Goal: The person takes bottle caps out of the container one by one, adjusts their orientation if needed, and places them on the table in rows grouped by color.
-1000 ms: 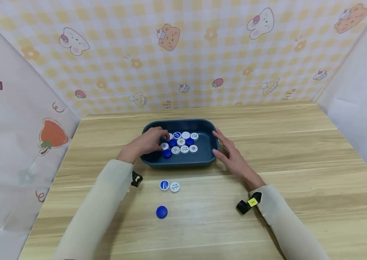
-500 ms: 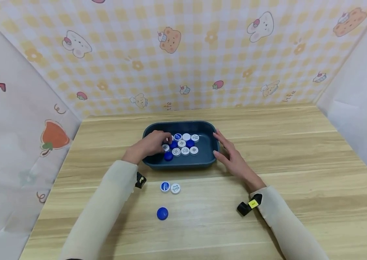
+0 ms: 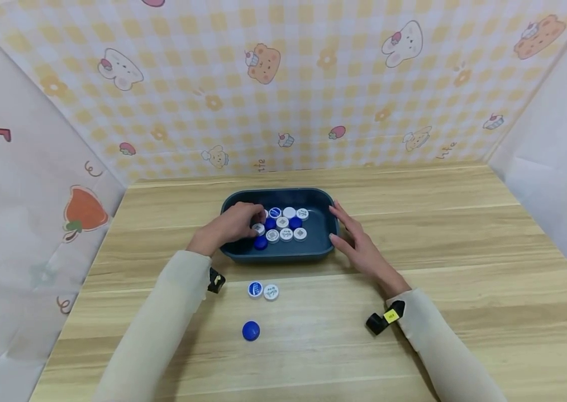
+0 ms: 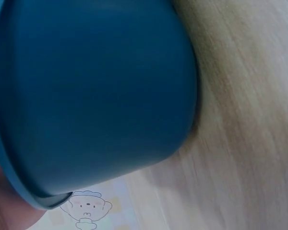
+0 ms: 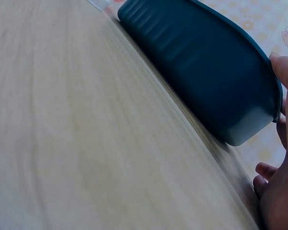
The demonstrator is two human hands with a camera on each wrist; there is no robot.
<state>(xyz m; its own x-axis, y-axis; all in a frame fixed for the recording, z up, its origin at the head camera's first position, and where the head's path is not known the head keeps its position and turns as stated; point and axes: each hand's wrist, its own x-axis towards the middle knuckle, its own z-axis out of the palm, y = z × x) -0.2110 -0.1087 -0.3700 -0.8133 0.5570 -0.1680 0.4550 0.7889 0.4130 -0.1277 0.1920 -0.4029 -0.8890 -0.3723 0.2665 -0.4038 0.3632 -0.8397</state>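
A dark blue-green oblong bin [image 3: 283, 258] holds several white and blue bottle caps [image 3: 286, 234], some with printed tops. My left hand [image 3: 230, 223] reaches over its left end, fingers bent, pinching a white bottle cap [image 3: 258, 229] between thumb and fingers. Next to that cap lie blue caps, one at the thumb [image 3: 260, 243]. The left wrist view mostly has the bin's outer wall [image 4: 96, 96], with only a bit of hand [image 4: 9, 201]. My right hand [image 3: 361, 243] rests spread against the bin's right end; the right wrist view has its thumb [image 5: 284, 69] at the rim.
On the wooden table [image 3: 439, 240] in front of the bin lie a blue-printed white cap [image 3: 255, 289], a white cap [image 3: 271, 292] beside it, and a plain blue cap [image 3: 251, 330] closer to me. A yellow checked backdrop [image 3: 308, 100] rises behind the table.
The white cap at my left thumb has shifted slightly right, closer to the other caps. My right hand stays at the bin's end. The head view has tilted slightly.
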